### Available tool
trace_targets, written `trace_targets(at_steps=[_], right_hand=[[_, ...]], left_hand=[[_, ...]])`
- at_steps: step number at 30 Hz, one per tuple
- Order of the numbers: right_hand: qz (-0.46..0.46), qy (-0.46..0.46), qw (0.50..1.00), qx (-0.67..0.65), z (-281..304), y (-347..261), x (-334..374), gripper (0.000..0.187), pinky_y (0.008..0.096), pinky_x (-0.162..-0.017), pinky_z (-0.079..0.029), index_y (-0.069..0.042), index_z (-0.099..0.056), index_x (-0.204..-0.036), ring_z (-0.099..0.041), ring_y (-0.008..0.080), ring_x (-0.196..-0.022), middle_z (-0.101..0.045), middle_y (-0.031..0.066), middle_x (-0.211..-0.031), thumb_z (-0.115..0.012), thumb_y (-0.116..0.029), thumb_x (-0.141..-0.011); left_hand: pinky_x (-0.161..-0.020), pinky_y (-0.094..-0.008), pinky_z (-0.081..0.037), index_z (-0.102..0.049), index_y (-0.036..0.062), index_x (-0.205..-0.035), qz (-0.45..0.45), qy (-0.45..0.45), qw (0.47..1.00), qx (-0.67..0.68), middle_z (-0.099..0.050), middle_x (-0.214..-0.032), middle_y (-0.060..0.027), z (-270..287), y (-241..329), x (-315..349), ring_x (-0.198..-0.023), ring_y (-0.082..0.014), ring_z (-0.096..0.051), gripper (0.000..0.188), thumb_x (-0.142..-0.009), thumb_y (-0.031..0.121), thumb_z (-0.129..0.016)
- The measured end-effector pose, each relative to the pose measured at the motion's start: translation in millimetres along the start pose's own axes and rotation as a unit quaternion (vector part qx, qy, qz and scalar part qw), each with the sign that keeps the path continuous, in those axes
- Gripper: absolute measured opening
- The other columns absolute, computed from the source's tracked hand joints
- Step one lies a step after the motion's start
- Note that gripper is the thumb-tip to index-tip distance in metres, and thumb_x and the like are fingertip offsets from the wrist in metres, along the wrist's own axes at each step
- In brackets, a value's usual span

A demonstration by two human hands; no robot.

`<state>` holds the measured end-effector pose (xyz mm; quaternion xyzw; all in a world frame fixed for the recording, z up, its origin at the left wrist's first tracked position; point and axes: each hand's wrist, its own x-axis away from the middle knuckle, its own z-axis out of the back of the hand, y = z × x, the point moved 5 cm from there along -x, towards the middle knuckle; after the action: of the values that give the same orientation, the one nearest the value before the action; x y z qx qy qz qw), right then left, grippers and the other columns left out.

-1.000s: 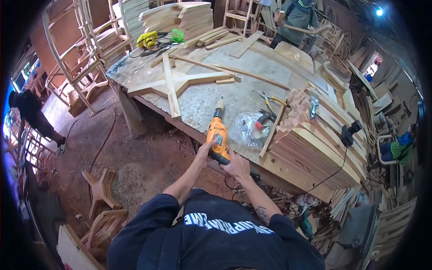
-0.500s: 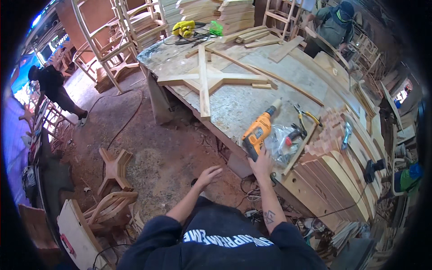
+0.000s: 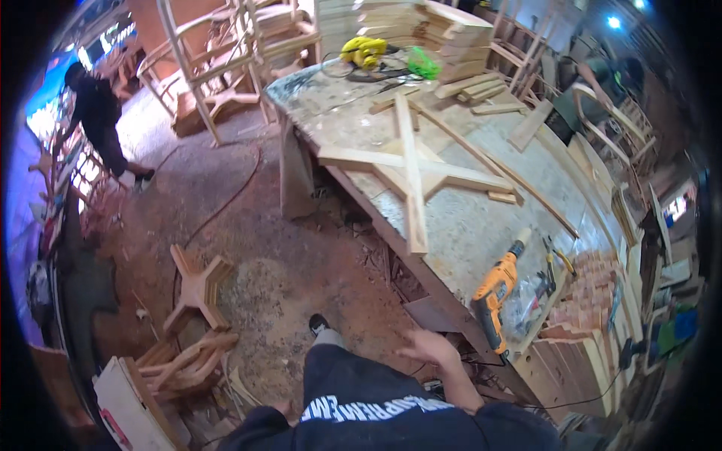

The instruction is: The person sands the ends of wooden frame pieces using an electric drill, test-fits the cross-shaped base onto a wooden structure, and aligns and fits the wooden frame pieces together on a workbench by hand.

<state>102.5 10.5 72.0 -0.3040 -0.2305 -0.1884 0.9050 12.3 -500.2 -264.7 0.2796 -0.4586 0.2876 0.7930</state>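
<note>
Since a second ago, drill let go and view swung left. Bench (image 3: 481, 233): crossed wooden frame (image 3: 410, 169) lies assembled on top. Orange drill (image 3: 492, 297) set down at the near edge. Right hand (image 3: 429, 347) open, empty, beside it. Left hand hidden; state cannot be told.

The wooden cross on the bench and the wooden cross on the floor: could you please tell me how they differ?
The wooden cross on the bench has long, thin, pale arms; the wooden cross on the floor has short, thick, browner arms. The bench one lies flat on the workbench, one arm overhanging its edge; the floor one rests on sawdust-strewn ground beside other wooden parts. Both are four-armed wooden assemblies, and neither is touched by either hand.
</note>
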Motion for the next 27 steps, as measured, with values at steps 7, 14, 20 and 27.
trace_targets(at_steps=[7,14,20,27], right_hand=[[0.119,0.169,0.978,0.033,132.2,-108.1,-107.0,0.054,0.0454,-0.088,-0.048,-0.004,-0.055,-0.123,-0.060,0.0371,-0.102,-0.061,0.0202,-0.112,-0.063,-0.041,-0.085],[0.055,0.168,0.984,0.005,173.7,-97.6,-133.3,0.054,0.0402,-0.086,-0.049,-0.004,-0.055,-0.125,-0.061,0.0340,-0.100,-0.062,0.0190,-0.112,-0.064,-0.040,-0.086],[-0.085,0.261,0.956,-0.102,229.3,-35.2,-185.3,0.054,0.0414,-0.087,-0.049,-0.003,-0.060,-0.119,-0.063,0.0364,-0.099,-0.064,0.0217,-0.109,-0.066,-0.042,-0.083],[-0.149,0.482,0.863,-0.037,333.4,63.6,-321.0,0.070,0.0438,-0.090,-0.046,0.001,-0.051,-0.129,-0.059,0.0370,-0.107,-0.060,0.0223,-0.116,-0.067,-0.047,-0.080]], left_hand=[[-0.057,-0.0325,-0.045,-0.065,0.0028,-0.091,-0.303,-0.021,0.951,0.055,-0.061,-0.074,-0.0057,5.7,265.6,1.8,-0.064,-0.0186,-0.059,0.031,-0.088,0.033,-0.059],[-0.064,-0.0293,-0.051,-0.064,0.0019,-0.110,-0.400,-0.017,0.903,0.156,-0.067,-0.090,-0.0058,68.6,462.1,15.3,-0.079,-0.0141,-0.063,0.034,-0.091,0.030,-0.062],[-0.070,-0.0290,-0.053,-0.057,0.0035,-0.123,-0.343,-0.204,0.905,0.149,-0.066,-0.106,-0.0079,29.0,556.5,75.1,-0.088,-0.0143,-0.063,0.039,-0.094,0.029,-0.061],[-0.083,-0.0363,-0.054,-0.048,0.0047,-0.133,-0.338,-0.258,0.885,0.186,-0.059,-0.122,-0.0110,-23.5,685.2,144.7,-0.102,-0.0206,-0.061,0.048,-0.096,0.034,-0.058]])
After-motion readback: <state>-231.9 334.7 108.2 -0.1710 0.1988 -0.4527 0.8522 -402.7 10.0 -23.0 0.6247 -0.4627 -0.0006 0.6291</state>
